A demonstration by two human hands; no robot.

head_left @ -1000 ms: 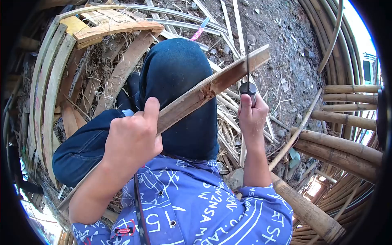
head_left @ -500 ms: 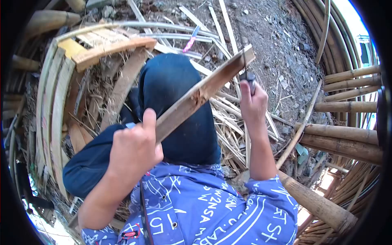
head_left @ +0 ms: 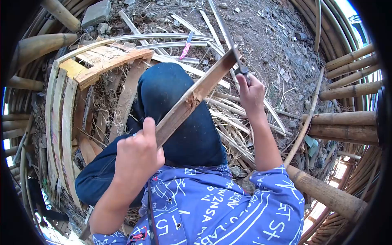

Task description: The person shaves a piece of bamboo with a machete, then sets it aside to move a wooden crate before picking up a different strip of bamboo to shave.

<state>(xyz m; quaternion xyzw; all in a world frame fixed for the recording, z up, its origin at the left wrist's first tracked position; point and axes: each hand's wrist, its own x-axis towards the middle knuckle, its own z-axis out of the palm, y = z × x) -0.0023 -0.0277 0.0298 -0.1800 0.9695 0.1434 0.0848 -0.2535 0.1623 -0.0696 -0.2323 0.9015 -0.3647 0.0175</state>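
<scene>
My left hand is closed around the lower end of a split bamboo piece, thumb pointing up. The piece slants up to the right across my raised knee, with a rough, broken-looking node near its middle. My right hand grips the dark handle of a long-bladed knife, thumb along the handle. The blade points up and away, and its lower part touches or crosses the far end of the bamboo; exact contact is hard to tell.
A curved wooden and bamboo frame lies at left. Beyond my knee is a small knife with a pink handle. Thin bamboo strips litter the ground. Thick bamboo poles stand at right, and a grey block lies at top left.
The bamboo's far end has shifted slightly left and down. The knife blade, earlier seen nearly edge-on across the tip, now shows at length, pointing up-left. Both hands keep their grip.
</scene>
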